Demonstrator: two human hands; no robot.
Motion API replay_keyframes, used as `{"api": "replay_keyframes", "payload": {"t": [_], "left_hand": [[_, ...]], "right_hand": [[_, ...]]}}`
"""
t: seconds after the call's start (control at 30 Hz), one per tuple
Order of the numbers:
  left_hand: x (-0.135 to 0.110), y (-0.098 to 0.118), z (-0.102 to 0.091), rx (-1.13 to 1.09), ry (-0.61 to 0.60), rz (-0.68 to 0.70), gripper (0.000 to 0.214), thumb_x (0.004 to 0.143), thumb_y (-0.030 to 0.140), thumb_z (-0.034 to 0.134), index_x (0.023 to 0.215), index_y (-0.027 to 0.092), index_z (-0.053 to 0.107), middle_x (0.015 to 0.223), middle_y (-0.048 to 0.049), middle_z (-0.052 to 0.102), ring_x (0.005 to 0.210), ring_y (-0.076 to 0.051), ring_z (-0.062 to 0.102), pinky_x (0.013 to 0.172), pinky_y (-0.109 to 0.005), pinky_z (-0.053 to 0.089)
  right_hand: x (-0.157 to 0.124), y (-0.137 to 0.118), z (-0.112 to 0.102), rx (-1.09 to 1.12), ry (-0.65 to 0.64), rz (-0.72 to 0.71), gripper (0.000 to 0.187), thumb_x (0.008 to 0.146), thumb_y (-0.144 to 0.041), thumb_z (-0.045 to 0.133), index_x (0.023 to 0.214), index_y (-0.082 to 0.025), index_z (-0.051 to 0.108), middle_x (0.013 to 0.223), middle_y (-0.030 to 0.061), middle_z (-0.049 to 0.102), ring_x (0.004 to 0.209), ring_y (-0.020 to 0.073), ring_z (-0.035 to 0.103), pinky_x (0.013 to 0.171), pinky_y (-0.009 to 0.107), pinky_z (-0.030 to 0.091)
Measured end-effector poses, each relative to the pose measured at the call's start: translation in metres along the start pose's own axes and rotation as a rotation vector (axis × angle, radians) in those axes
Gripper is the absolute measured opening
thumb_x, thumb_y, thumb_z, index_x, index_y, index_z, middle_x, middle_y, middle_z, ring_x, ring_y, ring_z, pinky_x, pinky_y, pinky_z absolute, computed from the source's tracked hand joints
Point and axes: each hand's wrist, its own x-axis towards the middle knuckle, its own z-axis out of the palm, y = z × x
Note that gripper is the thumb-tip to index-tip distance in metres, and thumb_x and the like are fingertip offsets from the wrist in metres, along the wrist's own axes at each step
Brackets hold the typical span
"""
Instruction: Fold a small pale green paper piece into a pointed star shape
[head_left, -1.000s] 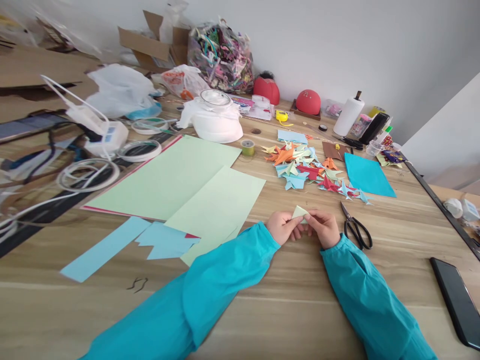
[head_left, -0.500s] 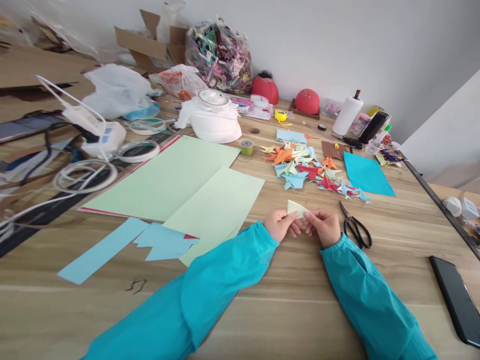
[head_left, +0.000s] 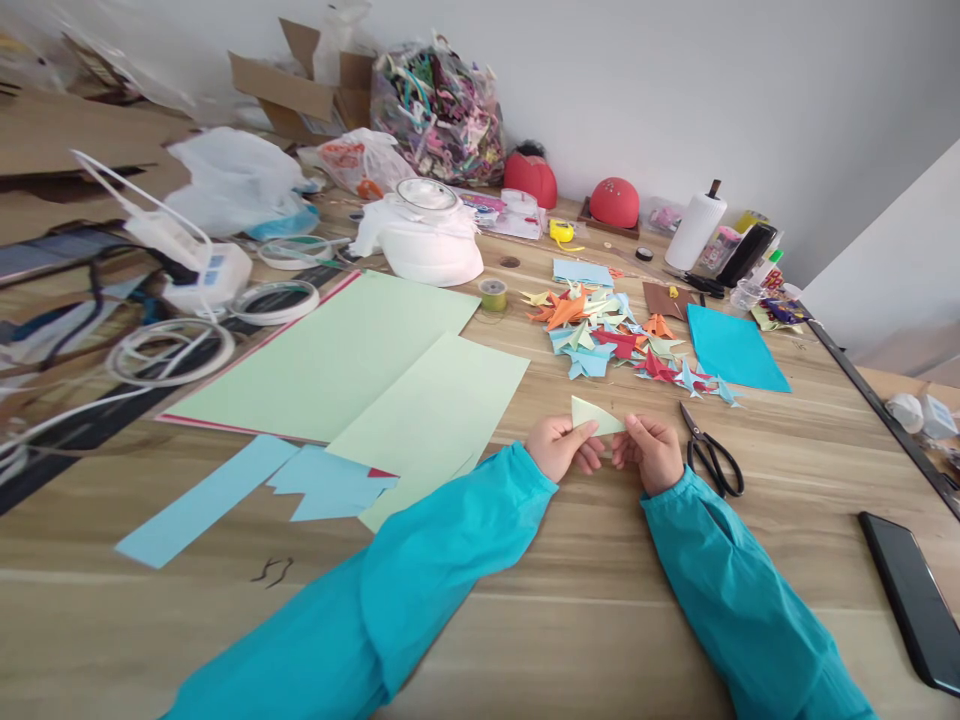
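Observation:
A small pale green piece of folded paper (head_left: 594,415) is held up between my two hands over the wooden table. My left hand (head_left: 559,447) pinches its left side between thumb and fingers. At its right-hand tip, my right hand (head_left: 651,450) grips it with thumb and forefinger. Black-handled scissors (head_left: 714,455) lie just right of my right hand. Beyond the hands is a heap of folded paper cranes (head_left: 589,335) in orange, red, blue and pale green.
Large pale green sheets (head_left: 442,400) and blue paper strips (head_left: 206,500) lie to the left. A thread spool (head_left: 493,294) stands behind them. At the right are a turquoise sheet (head_left: 737,347) and a black phone (head_left: 911,600). White cables (head_left: 172,345) coil at the far left.
My right hand's fingers have slid a little to the right along the folded paper, out to its tip. More of the paper shows between my hands.

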Motion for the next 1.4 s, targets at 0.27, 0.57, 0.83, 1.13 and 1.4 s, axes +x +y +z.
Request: {"api": "replay_keyframes", "payload": {"t": [0.27, 0.57, 0.83, 1.13, 1.4], "left_hand": [[0.002, -0.004, -0.001, 0.066, -0.054, 0.012, 0.039, 0.064, 0.044, 0.062, 0.058, 0.006, 0.059, 0.049, -0.0048, 0.059, 0.038, -0.011, 0.054, 0.036, -0.022, 0.045], [0.001, 0.0, -0.003, -0.041, -0.099, -0.056, 0.037, 0.062, 0.043, 0.065, 0.06, 0.007, 0.059, 0.051, -0.0053, 0.061, 0.039, -0.013, 0.055, 0.037, -0.024, 0.044], [-0.001, -0.002, -0.002, 0.077, -0.047, 0.081, 0.04, 0.065, 0.047, 0.061, 0.074, 0.008, 0.065, 0.064, -0.0067, 0.063, 0.052, -0.013, 0.057, 0.045, -0.024, 0.047], [-0.004, 0.002, -0.003, 0.264, -0.213, 0.362, 0.031, 0.073, 0.04, 0.056, 0.06, 0.014, 0.067, 0.109, -0.0085, 0.058, 0.108, -0.023, 0.047, 0.091, -0.029, 0.04], [-0.004, 0.0, 0.002, 0.159, -0.262, 0.236, 0.046, 0.072, 0.052, 0.051, 0.087, 0.01, 0.064, 0.081, -0.0087, 0.065, 0.053, -0.012, 0.055, 0.059, -0.028, 0.047]], "right_hand": [[-0.003, 0.0, 0.001, -0.205, -0.09, -0.044, 0.03, 0.067, -0.039, 0.065, 0.053, -0.014, 0.058, 0.038, -0.0008, 0.056, 0.031, 0.0088, 0.049, 0.032, 0.019, 0.038], [-0.001, 0.001, -0.002, -0.079, -0.054, -0.021, 0.033, 0.069, -0.041, 0.062, 0.053, -0.013, 0.06, 0.041, 0.0013, 0.058, 0.032, 0.0094, 0.051, 0.03, 0.018, 0.038], [0.001, 0.004, -0.004, -0.05, 0.004, -0.072, 0.027, 0.065, -0.038, 0.067, 0.054, -0.014, 0.059, 0.041, -0.0011, 0.056, 0.03, 0.0078, 0.046, 0.029, 0.018, 0.035], [-0.006, 0.003, 0.007, -0.284, -0.246, -0.18, 0.019, 0.065, -0.036, 0.066, 0.065, -0.017, 0.066, 0.051, -0.0003, 0.061, 0.043, 0.0103, 0.05, 0.043, 0.023, 0.044], [-0.005, -0.001, 0.003, -0.233, -0.347, -0.091, 0.022, 0.065, -0.036, 0.067, 0.059, -0.015, 0.066, 0.049, 0.001, 0.061, 0.041, 0.0089, 0.049, 0.042, 0.021, 0.042]]}}
